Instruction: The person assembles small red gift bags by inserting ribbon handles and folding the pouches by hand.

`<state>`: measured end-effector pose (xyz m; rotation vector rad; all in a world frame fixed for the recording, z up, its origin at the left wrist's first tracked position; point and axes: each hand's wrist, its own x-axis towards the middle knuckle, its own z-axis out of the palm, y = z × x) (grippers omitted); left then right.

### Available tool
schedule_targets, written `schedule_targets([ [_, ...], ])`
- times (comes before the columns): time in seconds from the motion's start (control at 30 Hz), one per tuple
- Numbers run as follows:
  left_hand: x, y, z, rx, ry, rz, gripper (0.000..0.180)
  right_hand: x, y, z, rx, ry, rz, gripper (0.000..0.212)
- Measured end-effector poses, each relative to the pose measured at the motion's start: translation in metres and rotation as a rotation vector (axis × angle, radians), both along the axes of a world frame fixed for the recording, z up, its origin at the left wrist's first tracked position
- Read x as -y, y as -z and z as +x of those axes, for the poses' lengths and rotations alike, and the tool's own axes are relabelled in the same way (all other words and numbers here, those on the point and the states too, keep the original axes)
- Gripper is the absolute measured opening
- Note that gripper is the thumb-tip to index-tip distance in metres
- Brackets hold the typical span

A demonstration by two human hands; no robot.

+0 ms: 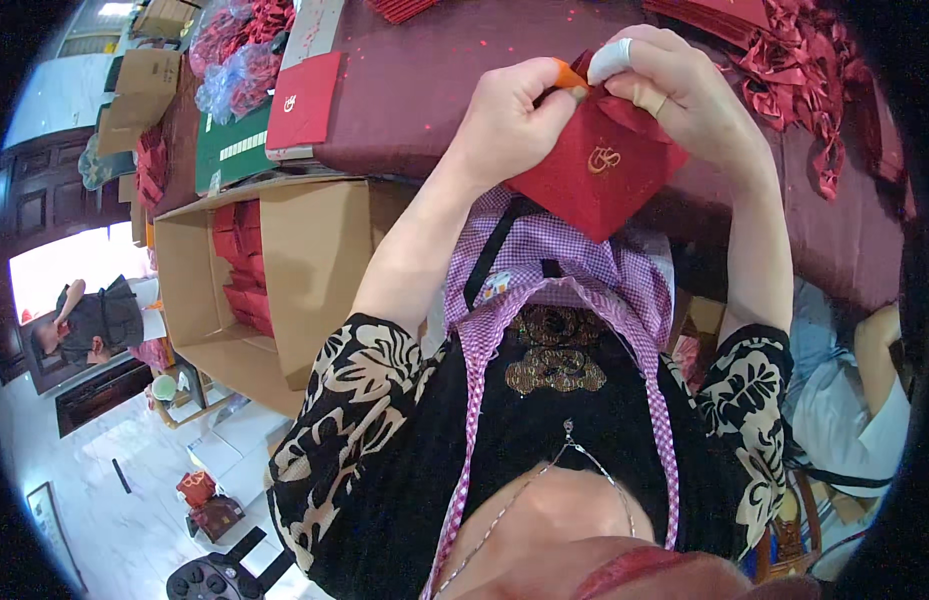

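A red gift bag [604,175] with a gold emblem is held at the table's near edge, one corner pointing toward me. A dark red satin ribbon [632,118] runs across its top. My left hand [514,120], with an orange cover on a finger, is closed in a pinch on the ribbon at the bag's top. My right hand [679,90], wearing a white finger cover and a beige band, is closed on the ribbon beside it. The fingertips nearly meet, and they hide part of the ribbon there.
Loose red ribbons [799,75] hang over the table [414,90] at right. A flat red bag [304,100] lies left, near a green board [229,150]. An open cardboard box [314,260] holding red packages stands below. People sit at right and stand far left.
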<state>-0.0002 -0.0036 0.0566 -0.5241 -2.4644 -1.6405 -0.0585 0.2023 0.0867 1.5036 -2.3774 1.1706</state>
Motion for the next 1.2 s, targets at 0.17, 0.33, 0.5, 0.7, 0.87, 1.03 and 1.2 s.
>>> schedule_targets([
  [0.17, 0.036, 0.002, -0.015, 0.313, -0.253, 0.566, 0.011, -0.015, 0.005, 0.000, -0.009, 0.022, 0.041, 0.010],
  [0.33, 0.047, 0.008, -0.023, -0.060, -0.422, 0.141, 0.015, -0.018, 0.014, -0.009, 0.081, 0.113, 0.048, 0.009],
  [0.5, 0.036, 0.002, 0.001, -0.243, -0.207, -0.361, 0.022, -0.009, 0.025, -0.017, 0.119, 0.139, 0.015, 0.010],
  [0.7, 0.021, 0.013, 0.005, -0.030, -0.088, -0.426, 0.021, -0.020, 0.028, -0.023, 0.606, 0.268, -0.161, 0.021],
  [0.87, 0.024, 0.013, 0.005, 0.106, -0.120, -0.475, 0.024, -0.074, 0.033, -0.045, 0.352, 0.579, -0.083, 0.024],
  [1.03, 0.023, 0.008, 0.002, 0.172, -0.118, -0.449, 0.023, -0.091, 0.079, -0.040, -0.057, 0.533, 0.163, 0.019],
  [1.2, 0.035, 0.012, -0.006, 0.298, -0.152, -0.410, 0.023, -0.091, 0.085, -0.037, -0.170, 0.638, 0.309, 0.011],
])
